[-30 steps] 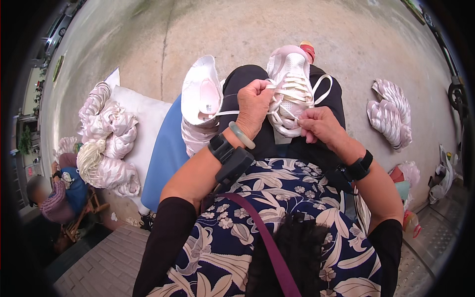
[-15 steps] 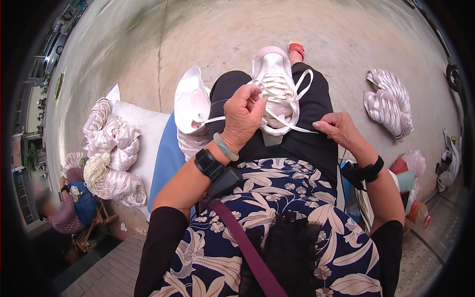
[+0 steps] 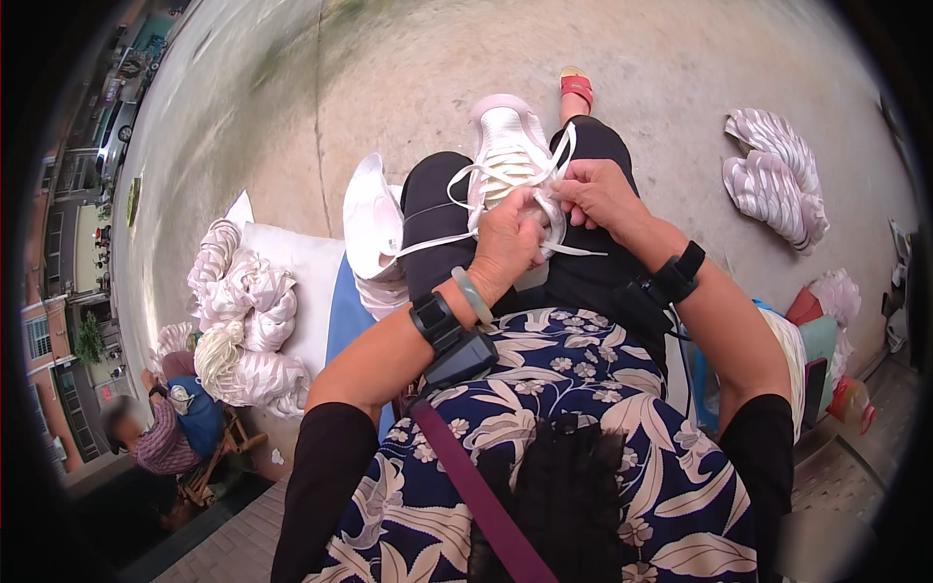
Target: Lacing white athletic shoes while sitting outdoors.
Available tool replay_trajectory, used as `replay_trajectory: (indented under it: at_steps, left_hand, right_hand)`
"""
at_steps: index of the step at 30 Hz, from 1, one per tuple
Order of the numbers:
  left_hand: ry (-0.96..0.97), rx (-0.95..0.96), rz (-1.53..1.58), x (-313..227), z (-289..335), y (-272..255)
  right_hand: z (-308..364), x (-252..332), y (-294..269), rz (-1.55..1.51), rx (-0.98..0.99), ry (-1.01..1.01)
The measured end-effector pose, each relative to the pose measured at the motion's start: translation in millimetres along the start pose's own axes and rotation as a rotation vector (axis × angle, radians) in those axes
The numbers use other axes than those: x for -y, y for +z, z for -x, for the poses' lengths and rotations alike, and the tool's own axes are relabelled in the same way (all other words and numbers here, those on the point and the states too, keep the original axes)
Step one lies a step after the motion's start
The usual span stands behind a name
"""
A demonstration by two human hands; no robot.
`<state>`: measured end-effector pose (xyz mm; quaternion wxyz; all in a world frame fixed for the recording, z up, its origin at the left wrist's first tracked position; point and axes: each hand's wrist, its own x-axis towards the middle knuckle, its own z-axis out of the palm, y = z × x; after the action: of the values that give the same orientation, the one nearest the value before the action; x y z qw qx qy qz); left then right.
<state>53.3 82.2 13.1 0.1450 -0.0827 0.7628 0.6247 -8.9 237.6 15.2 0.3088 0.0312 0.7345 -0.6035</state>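
As the shoe (image 3: 503, 131) lies toe-far between the knees (image 3: 435, 185), the left hand (image 3: 507, 235) bends its fingers over the near end, the right hand (image 3: 607, 197) at the right edge; their grip on the lace (image 3: 432, 243) is unclear.

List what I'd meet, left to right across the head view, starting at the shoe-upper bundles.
Heaped shoe-upper bundles, standing shoe-upper stack, lace-up shoe upper, right hand, nested pink-and-white uppers.

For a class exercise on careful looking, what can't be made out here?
- Head view: what the left hand grips, hidden by its own fingers.
- Head view: the inside of the shoe, partly covered by that hand.
- Head view: details of the buildings, too small.
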Motion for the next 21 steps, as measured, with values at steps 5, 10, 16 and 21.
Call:
replay_trajectory:
  at_steps: [5, 10, 16, 21]
  left_hand:
    - [-0.137, 0.024, 0.154, 1.3, -8.9, 2.8]
    - [-0.159, 0.041, 0.132, -1.8, -7.6, -7.1]
    - [-0.311, 0.494, -0.176, -14.4, 19.6, -82.1]
    - [-0.443, 0.511, -0.060, 24.9, 61.5, -142.4]
  right_hand:
    - [-4.2, -9.0, 2.0, 0.044, 0.022, -0.030]
    - [3.6, -4.0, 3.7, -0.048, 0.044, 0.005]
    - [10.9, -11.0, -8.2, -0.183, 0.020, 0.045]
    - [5.2, -12.3, -5.9, -0.173, 0.030, 0.059]
